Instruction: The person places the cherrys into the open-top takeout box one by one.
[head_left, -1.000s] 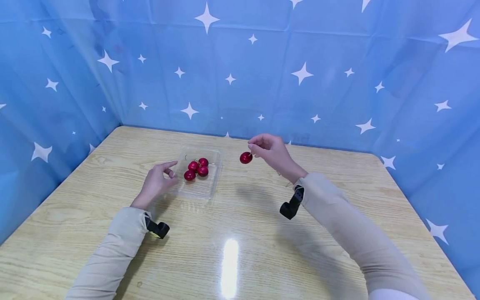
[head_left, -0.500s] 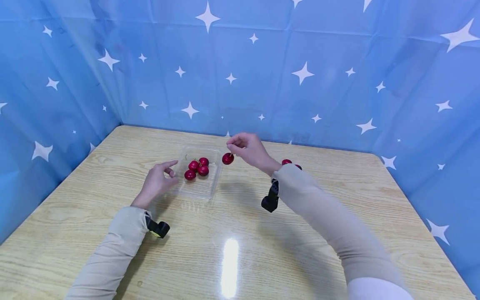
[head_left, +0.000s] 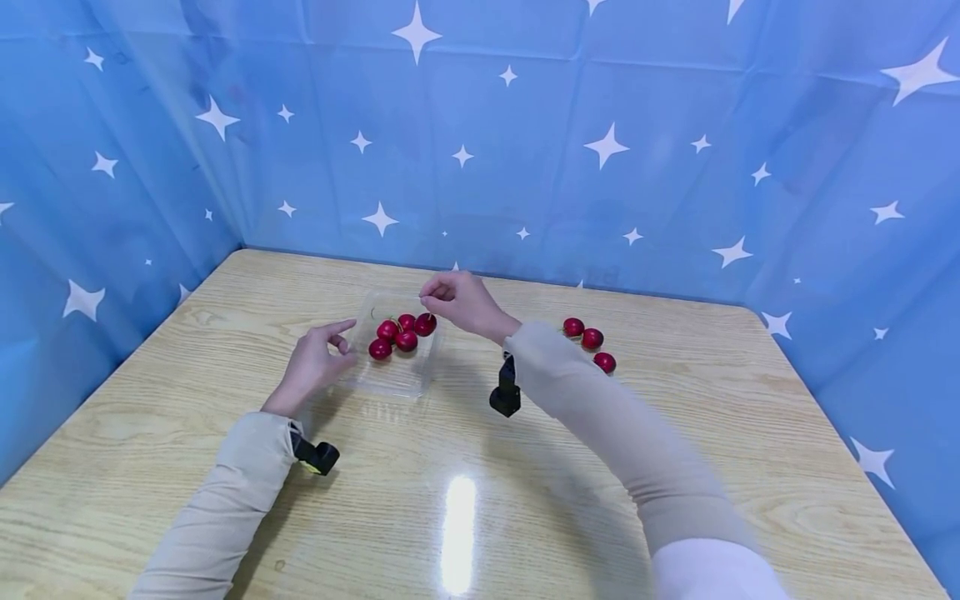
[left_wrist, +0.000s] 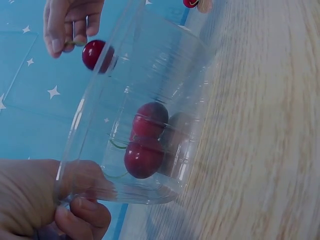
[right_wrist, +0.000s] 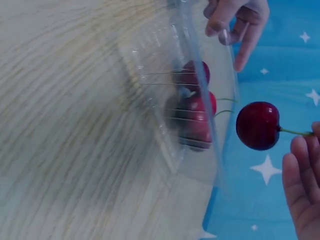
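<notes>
My right hand (head_left: 463, 302) pinches a dark red cherry (head_left: 425, 325) by its green stem. In the right wrist view that cherry (right_wrist: 258, 125) hangs just above the box's rim. Several more cherries (head_left: 406, 341) lie together in a shallow clear plastic box (head_left: 390, 388). My left hand (head_left: 315, 367) holds the box at its left side; in the left wrist view its thumb and fingers (left_wrist: 82, 215) are around the rim at a corner. Some of the box's cherries (left_wrist: 144, 157) show through the transparent wall.
Three cherries (head_left: 592, 338) rest on the wooden table (head_left: 360, 517), beyond my right forearm. A blue curtain with white stars (head_left: 525, 150) hangs behind the table's far edge. Black wrist cameras (head_left: 506, 392) stick out below both wrists.
My right hand has moved left with the cherry, from right of the box to over its right side. The three table cherries have come into sight. My left hand stays put.
</notes>
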